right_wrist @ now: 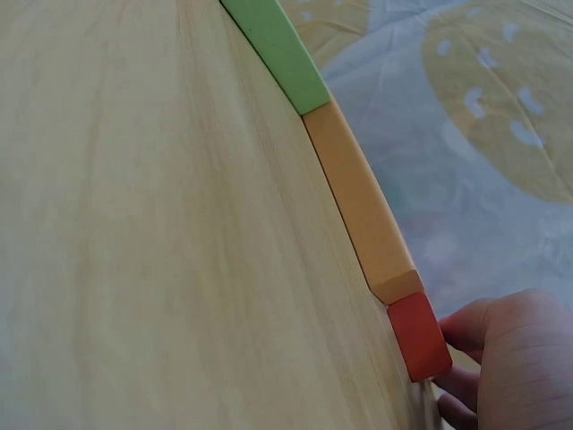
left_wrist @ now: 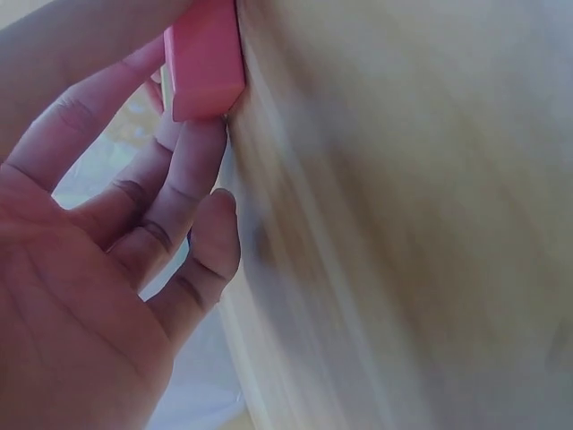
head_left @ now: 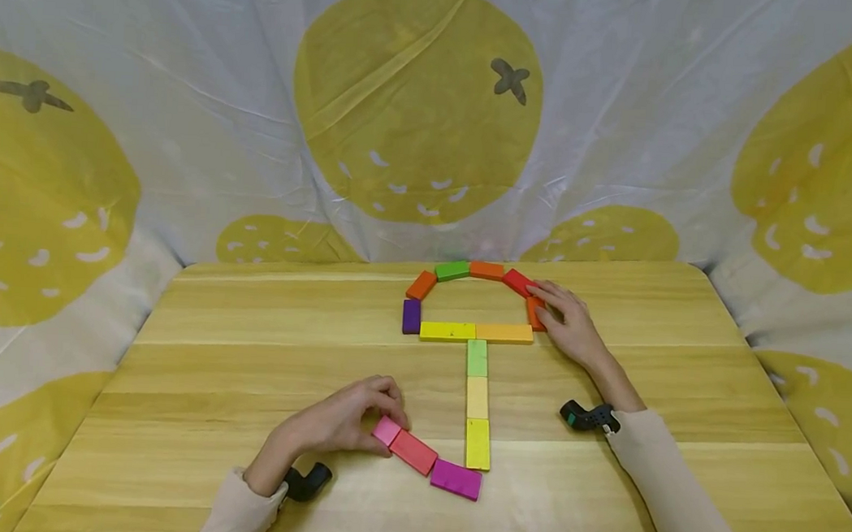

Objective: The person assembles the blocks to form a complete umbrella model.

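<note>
At the left end of a short slanting row, my left hand pinches a small pink block between thumb and fingers. Against it lies a coral-red block, then a magenta block. The left wrist view shows the held pink block low by the tabletop, over curled fingers. My right hand grips an orange-red block at the right side of an arch of blocks, its fingertips also close to a red block. In the right wrist view, thumb and fingers are at that block's side.
The arch continues through orange, green and purple blocks. Yellow and light orange blocks close its base. Below runs a stem of light green, cream and yellow blocks. A patterned cloth hangs behind the table.
</note>
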### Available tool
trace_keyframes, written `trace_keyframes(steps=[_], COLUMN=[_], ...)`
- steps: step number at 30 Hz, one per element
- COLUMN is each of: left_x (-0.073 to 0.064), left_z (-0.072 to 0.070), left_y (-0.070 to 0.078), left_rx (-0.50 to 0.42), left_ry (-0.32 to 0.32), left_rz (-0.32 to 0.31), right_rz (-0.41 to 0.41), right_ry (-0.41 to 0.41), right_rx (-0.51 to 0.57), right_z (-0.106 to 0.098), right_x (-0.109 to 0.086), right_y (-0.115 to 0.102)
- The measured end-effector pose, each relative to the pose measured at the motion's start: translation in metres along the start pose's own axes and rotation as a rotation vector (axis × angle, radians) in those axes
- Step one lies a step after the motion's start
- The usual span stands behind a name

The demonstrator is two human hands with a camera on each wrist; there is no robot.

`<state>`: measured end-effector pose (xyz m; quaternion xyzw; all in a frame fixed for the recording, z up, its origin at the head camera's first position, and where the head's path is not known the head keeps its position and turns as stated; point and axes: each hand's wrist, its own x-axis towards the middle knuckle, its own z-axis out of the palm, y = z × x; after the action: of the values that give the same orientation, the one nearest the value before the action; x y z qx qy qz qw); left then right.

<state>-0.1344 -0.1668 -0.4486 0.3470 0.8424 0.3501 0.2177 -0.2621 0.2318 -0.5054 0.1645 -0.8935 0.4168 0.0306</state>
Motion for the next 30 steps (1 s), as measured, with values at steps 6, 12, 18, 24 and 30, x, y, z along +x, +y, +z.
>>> trace_keyframes(steps=[6,12,18,24,30], left_x=[0.0008,-0.0011,-0.0022,-0.0022,-0.0011], left_z=[0.0002,0.0,-0.0001,0.0012,0.0017], left_y=[0.0018,0.0015,0.0012,0.0,-0.0006], left_rx=[0.016,0.023,0.012,-0.007,-0.008], left_ry=[-0.004,0.008,0.013,0.002,0.002], left_rz=[-0.003,0.0,0.003,-0.007,-0.007], right_rz=[-0.002,-0.006,-0.01,-0.019,-0.016], right_ry=[0.002,-0.003,0.001,0.005,0.009], right_rx=[-0.002,-0.01,-0.009,-0.019,-0.02], right_z=[-0.0009,0.0002,0.0002,0.0009,0.0006], right_x=[-0.0005,0.0005,0.0011,0.0012,-0.0012], right_y=[0.0015,0.0009,0.0007,0.0021,0.0023])
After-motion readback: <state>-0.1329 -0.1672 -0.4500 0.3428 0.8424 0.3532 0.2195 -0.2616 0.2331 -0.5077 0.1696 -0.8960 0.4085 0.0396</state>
